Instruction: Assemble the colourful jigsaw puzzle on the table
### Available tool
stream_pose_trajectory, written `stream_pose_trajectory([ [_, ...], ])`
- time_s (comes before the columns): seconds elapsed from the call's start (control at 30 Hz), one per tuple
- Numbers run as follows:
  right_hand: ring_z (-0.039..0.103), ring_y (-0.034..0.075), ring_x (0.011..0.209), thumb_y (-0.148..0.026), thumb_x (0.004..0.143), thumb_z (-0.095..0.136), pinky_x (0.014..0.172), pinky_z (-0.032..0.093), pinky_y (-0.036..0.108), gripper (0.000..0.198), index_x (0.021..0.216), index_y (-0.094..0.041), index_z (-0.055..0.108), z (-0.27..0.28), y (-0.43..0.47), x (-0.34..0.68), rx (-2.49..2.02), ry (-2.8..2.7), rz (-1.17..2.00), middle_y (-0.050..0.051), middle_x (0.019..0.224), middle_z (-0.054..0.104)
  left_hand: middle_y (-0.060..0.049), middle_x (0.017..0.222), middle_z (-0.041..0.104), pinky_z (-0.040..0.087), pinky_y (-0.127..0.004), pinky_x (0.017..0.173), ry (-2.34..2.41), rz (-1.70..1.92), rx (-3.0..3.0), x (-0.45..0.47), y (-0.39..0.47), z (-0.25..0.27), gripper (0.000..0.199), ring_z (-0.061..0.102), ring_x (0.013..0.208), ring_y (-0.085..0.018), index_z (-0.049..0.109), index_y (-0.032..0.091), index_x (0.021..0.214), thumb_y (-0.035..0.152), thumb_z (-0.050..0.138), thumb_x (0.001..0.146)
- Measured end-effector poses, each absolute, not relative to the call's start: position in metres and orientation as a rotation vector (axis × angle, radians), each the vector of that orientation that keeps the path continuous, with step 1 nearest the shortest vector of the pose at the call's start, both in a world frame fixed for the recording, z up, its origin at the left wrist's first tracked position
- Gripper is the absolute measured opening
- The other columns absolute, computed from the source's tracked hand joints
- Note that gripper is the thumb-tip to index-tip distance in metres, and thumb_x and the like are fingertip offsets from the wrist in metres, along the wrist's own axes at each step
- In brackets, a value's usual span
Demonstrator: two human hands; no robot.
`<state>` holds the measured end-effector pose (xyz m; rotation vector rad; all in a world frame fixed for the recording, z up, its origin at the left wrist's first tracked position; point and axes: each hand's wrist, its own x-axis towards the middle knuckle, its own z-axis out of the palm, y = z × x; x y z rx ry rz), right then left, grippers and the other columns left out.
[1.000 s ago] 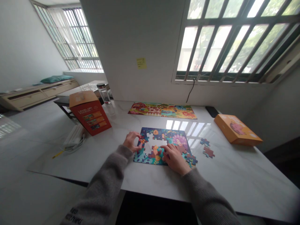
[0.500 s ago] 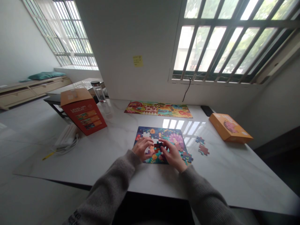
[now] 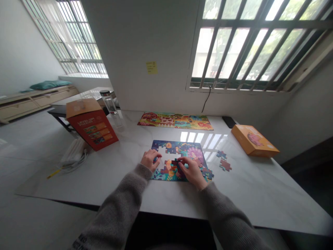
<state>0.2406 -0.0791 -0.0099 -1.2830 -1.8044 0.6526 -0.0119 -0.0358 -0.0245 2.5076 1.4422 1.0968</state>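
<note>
A colourful jigsaw puzzle (image 3: 170, 145) lies on the white table, with a pale gap in its left and middle part. My right hand (image 3: 194, 172) pinches a dark puzzle piece (image 3: 177, 161) between thumb and index finger at the lower edge of that gap. My left hand (image 3: 149, 160) is over the puzzle's left edge, its fingers curved and thumb apart from them, with nothing plainly held. Loose pieces (image 3: 207, 173) rest over the puzzle's lower right corner. To the right, a blue piece (image 3: 221, 155) and a brown piece (image 3: 225, 165) lie on the tabletop.
Behind lies a long farm-and-animal puzzle (image 3: 166, 121). A red puzzle box (image 3: 96, 130), a glass bottle (image 3: 109, 104) and a white power strip with cable (image 3: 74, 154) stand left. An orange box (image 3: 253, 140) and dark phone (image 3: 229, 122) are right.
My left hand has moved left, away from the middle of the puzzle, uncovering more of the gap. My right hand stays almost in place at the dark puzzle piece.
</note>
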Motion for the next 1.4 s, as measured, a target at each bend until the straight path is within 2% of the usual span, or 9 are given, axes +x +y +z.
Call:
stream_pose_trajectory([
  [0.33, 0.066, 0.018, 0.073, -0.032, 0.09, 0.054, 0.069, 0.05, 0.029, 0.022, 0.098, -0.019, 0.069, -0.006, -0.071, 0.242, -1.325, -1.717, 0.73, 0.003, 0.08, 0.071, -0.004, 0.09, 0.071, 0.041, -0.038, 0.085, 1.461, 1.006, 2.509, -0.011, -0.038, -0.021, 0.014, 0.063, 0.096, -0.023, 0.069, 0.021, 0.088, 0.019, 0.054, 0.088],
  [0.47, 0.066, 0.018, 0.074, -0.028, 0.088, 0.053, 0.068, 0.049, 0.028, 0.02, 0.094, -0.018, 0.07, 0.001, -0.057, 0.24, -1.408, -1.706, 0.713, 0.004, 0.082, 0.072, -0.005, 0.094, 0.072, 0.041, -0.039, 0.087, 1.523, 0.996, 2.466, -0.011, -0.037, -0.022, 0.015, 0.063, 0.098, -0.024, 0.07, 0.02, 0.09, 0.019, 0.055, 0.088],
  [0.87, 0.066, 0.017, 0.073, -0.02, 0.086, 0.058, 0.064, 0.045, 0.025, 0.015, 0.091, -0.019, 0.072, -0.003, -0.01, 0.204, -1.622, -1.743, 0.689, 0.003, 0.082, 0.073, -0.005, 0.105, 0.073, 0.041, -0.04, 0.091, 1.439, 0.892, 2.507, -0.01, -0.04, -0.02, 0.025, 0.063, 0.105, -0.024, 0.071, 0.022, 0.107, 0.018, 0.055, 0.088],
  [1.03, 0.065, 0.02, 0.083, -0.022, 0.086, 0.062, 0.075, 0.046, 0.03, 0.012, 0.094, -0.021, 0.071, -0.006, -0.014, 0.208, -1.621, -1.836, 0.506, 0.004, 0.089, 0.073, -0.005, 0.106, 0.073, 0.04, -0.04, 0.092, 1.417, 0.863, 2.509, -0.009, -0.04, -0.02, 0.026, 0.062, 0.105, -0.023, 0.071, 0.023, 0.107, 0.018, 0.054, 0.088],
  [1.23, 0.061, 0.02, 0.092, -0.014, 0.09, 0.057, 0.085, 0.045, 0.032, 0.019, 0.102, -0.02, 0.07, -0.01, -0.031, 0.227, -1.409, -2.078, 0.361, 0.006, 0.098, 0.068, -0.004, 0.109, 0.073, 0.038, -0.041, 0.093, 1.377, 0.765, 2.552, -0.01, -0.037, -0.026, 0.03, 0.06, 0.107, -0.024, 0.072, 0.026, 0.112, 0.018, 0.057, 0.087],
  [1.4, 0.056, 0.024, 0.106, -0.021, 0.096, 0.054, 0.094, 0.041, 0.038, 0.023, 0.111, -0.025, 0.07, -0.012, -0.053, 0.228, -1.418, -2.217, 0.239, 0.006, 0.114, 0.066, -0.003, 0.115, 0.072, 0.037, -0.041, 0.096, 1.331, 0.726, 2.604, -0.01, -0.035, -0.035, 0.034, 0.058, 0.109, -0.024, 0.071, 0.03, 0.119, 0.021, 0.058, 0.088],
])
